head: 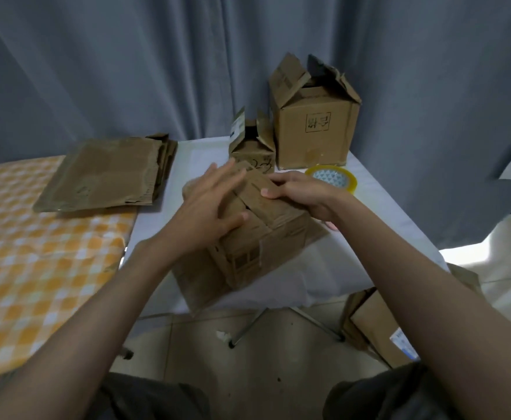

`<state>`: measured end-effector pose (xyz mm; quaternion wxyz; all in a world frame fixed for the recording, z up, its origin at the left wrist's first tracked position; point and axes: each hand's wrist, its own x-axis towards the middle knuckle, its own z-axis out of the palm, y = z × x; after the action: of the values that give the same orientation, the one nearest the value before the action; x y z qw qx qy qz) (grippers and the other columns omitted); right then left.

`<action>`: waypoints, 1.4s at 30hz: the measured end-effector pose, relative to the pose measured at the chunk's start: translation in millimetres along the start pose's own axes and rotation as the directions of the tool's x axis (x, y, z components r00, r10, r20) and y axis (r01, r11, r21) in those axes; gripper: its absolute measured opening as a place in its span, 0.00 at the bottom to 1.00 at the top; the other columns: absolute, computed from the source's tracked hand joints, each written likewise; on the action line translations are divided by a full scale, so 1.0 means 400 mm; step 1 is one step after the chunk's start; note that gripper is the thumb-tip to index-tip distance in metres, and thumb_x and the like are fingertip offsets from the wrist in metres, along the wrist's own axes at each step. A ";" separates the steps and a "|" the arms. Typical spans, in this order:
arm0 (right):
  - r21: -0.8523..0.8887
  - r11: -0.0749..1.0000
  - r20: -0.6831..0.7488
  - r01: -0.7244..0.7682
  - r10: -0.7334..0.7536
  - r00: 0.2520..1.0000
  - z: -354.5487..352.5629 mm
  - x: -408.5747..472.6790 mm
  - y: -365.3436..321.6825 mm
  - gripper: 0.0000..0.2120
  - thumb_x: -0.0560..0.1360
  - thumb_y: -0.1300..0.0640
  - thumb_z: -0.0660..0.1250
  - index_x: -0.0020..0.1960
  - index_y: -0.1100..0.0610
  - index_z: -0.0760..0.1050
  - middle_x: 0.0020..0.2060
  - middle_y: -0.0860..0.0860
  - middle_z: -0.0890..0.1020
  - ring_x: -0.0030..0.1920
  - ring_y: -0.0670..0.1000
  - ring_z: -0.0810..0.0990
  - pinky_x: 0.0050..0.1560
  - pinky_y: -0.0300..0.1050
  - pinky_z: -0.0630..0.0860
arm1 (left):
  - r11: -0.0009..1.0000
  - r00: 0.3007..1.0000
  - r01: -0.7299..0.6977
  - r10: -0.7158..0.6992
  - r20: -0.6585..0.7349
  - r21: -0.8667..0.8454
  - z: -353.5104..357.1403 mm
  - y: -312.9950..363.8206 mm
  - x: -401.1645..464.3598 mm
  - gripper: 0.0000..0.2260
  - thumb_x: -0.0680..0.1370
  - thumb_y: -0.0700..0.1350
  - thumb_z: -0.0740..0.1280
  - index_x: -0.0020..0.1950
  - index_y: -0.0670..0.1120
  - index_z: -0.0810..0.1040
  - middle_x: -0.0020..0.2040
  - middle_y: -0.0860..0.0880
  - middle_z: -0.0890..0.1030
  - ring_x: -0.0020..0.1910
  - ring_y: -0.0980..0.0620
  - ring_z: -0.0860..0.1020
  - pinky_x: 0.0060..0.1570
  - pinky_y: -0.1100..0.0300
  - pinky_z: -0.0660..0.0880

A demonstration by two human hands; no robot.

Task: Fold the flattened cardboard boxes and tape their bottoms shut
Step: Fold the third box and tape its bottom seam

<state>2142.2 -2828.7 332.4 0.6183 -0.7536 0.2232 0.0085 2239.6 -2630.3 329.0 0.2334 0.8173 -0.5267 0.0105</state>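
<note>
Box (257, 234) was stood bottom-up on the white counter (378, 213), flaps folded shut, seam running away from the person. Left hand (208, 204) was laid flat on the flaps, fingers straight and spread; right hand (302, 192) was curled over the far right edge, gripping it. Tape roll (334, 177) lay just beyond the right hand, which was judged nearer for the pickup.

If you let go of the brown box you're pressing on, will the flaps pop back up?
Probably a little. The box has no tape visible across the seam between its flaps, and the left hand and right hand both rest on them. It looks creased and worn, so likely soft and light. The tape roll lies flat, so it shouldn't roll.
</note>
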 end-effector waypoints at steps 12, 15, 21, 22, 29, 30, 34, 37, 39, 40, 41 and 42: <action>-0.722 0.605 -0.464 -0.335 -0.065 0.883 -0.170 0.061 0.163 0.24 0.75 0.59 0.68 0.71 0.53 0.72 0.71 0.57 0.71 0.73 0.58 0.65 0.75 0.54 0.57 | 0.965 0.965 -0.176 0.130 0.227 0.196 0.048 -0.034 -0.020 0.50 0.66 0.81 0.49 0.81 0.57 0.41 0.80 0.61 0.39 0.77 0.63 0.39 0.72 0.62 0.37; -0.732 0.602 -0.505 -0.318 -0.167 0.847 -0.156 0.051 0.162 0.22 0.75 0.65 0.65 0.68 0.54 0.74 0.66 0.57 0.75 0.71 0.58 0.67 0.77 0.57 0.47 | 0.974 0.981 -0.137 0.108 0.162 0.179 0.060 -0.018 -0.028 0.49 0.67 0.79 0.49 0.82 0.54 0.45 0.81 0.57 0.45 0.79 0.57 0.45 0.77 0.57 0.42; -0.621 0.779 -0.564 -0.085 -0.369 0.739 -0.152 -0.017 0.069 0.20 0.71 0.68 0.67 0.61 0.56 0.77 0.55 0.57 0.81 0.58 0.61 0.77 0.63 0.53 0.70 | 0.983 0.995 0.067 -0.078 0.059 0.170 0.087 0.034 -0.032 0.45 0.72 0.76 0.50 0.82 0.52 0.46 0.82 0.52 0.47 0.80 0.51 0.47 0.76 0.54 0.42; -0.606 0.795 -0.555 -0.022 -0.403 0.728 -0.143 -0.034 0.047 0.19 0.71 0.68 0.68 0.61 0.57 0.78 0.55 0.56 0.81 0.57 0.59 0.77 0.59 0.48 0.71 | 0.976 0.992 0.092 -0.106 0.063 0.196 0.088 0.045 -0.025 0.44 0.74 0.75 0.51 0.82 0.51 0.45 0.82 0.51 0.45 0.80 0.51 0.46 0.76 0.53 0.42; -0.499 0.826 -0.481 0.261 -0.514 0.710 -0.060 -0.143 -0.032 0.22 0.74 0.66 0.71 0.67 0.55 0.76 0.55 0.46 0.77 0.55 0.45 0.72 0.47 0.25 0.65 | 0.976 0.975 0.128 -0.157 0.159 0.178 0.064 0.066 -0.010 0.46 0.73 0.76 0.47 0.82 0.48 0.43 0.82 0.50 0.42 0.80 0.53 0.42 0.76 0.53 0.39; -0.496 0.827 -0.479 0.266 -0.516 0.711 -0.050 -0.149 -0.032 0.22 0.74 0.65 0.71 0.67 0.54 0.75 0.55 0.46 0.77 0.55 0.45 0.72 0.50 0.29 0.66 | 0.980 0.978 0.139 -0.159 0.137 0.145 0.056 0.072 -0.010 0.45 0.74 0.75 0.47 0.82 0.48 0.46 0.82 0.50 0.45 0.80 0.53 0.43 0.76 0.53 0.40; -0.474 0.827 -0.460 0.302 -0.525 0.716 -0.027 -0.164 -0.032 0.22 0.74 0.66 0.71 0.66 0.54 0.76 0.54 0.44 0.76 0.54 0.43 0.72 0.46 0.20 0.64 | 0.987 0.986 0.161 -0.162 -0.030 -0.016 0.024 0.086 0.016 0.38 0.77 0.73 0.50 0.78 0.49 0.63 0.77 0.50 0.63 0.76 0.50 0.59 0.75 0.51 0.55; -0.488 0.813 -0.443 0.319 -0.545 0.712 -0.016 -0.169 -0.033 0.22 0.74 0.66 0.72 0.66 0.53 0.76 0.56 0.45 0.77 0.56 0.44 0.72 0.48 0.21 0.64 | 0.980 0.980 0.130 -0.151 -0.133 -0.153 0.003 0.081 0.039 0.31 0.79 0.67 0.52 0.75 0.49 0.68 0.72 0.50 0.69 0.71 0.50 0.67 0.70 0.52 0.64; -0.504 0.805 -0.431 0.313 -0.549 0.716 -0.015 -0.164 -0.033 0.23 0.74 0.65 0.72 0.67 0.53 0.75 0.60 0.48 0.78 0.58 0.47 0.73 0.53 0.33 0.66 | 0.972 0.963 0.066 -0.121 -0.241 -0.225 -0.007 0.080 0.056 0.24 0.83 0.58 0.58 0.75 0.48 0.68 0.72 0.50 0.70 0.71 0.51 0.67 0.69 0.54 0.65; -0.508 0.804 -0.430 0.308 -0.547 0.718 -0.015 -0.162 -0.033 0.24 0.74 0.64 0.72 0.67 0.52 0.75 0.61 0.50 0.78 0.60 0.48 0.74 0.55 0.37 0.66 | 0.969 0.949 0.018 -0.095 -0.302 -0.248 -0.013 0.082 0.064 0.22 0.83 0.54 0.59 0.76 0.47 0.68 0.71 0.50 0.71 0.71 0.52 0.68 0.69 0.55 0.65; -0.509 0.806 -0.433 0.302 -0.543 0.720 -0.015 -0.160 -0.033 0.24 0.74 0.64 0.73 0.68 0.52 0.75 0.63 0.51 0.78 0.61 0.49 0.74 0.57 0.39 0.66 | 0.965 0.935 -0.032 -0.063 -0.349 -0.259 -0.020 0.086 0.072 0.21 0.83 0.51 0.60 0.75 0.47 0.69 0.70 0.50 0.72 0.70 0.53 0.68 0.69 0.57 0.65; -0.511 0.806 -0.436 0.298 -0.542 0.719 -0.014 -0.159 -0.032 0.24 0.74 0.63 0.73 0.68 0.52 0.75 0.63 0.51 0.78 0.60 0.49 0.74 0.57 0.40 0.66 | 0.963 0.923 -0.076 -0.030 -0.384 -0.258 -0.026 0.091 0.080 0.19 0.83 0.49 0.61 0.75 0.47 0.70 0.69 0.51 0.73 0.68 0.55 0.69 0.67 0.62 0.65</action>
<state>2087.9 -2811.6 364.1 0.3389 -0.8632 0.2069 -0.3118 2224.7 -2665.9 360.0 0.4404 0.7539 -0.4767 0.1018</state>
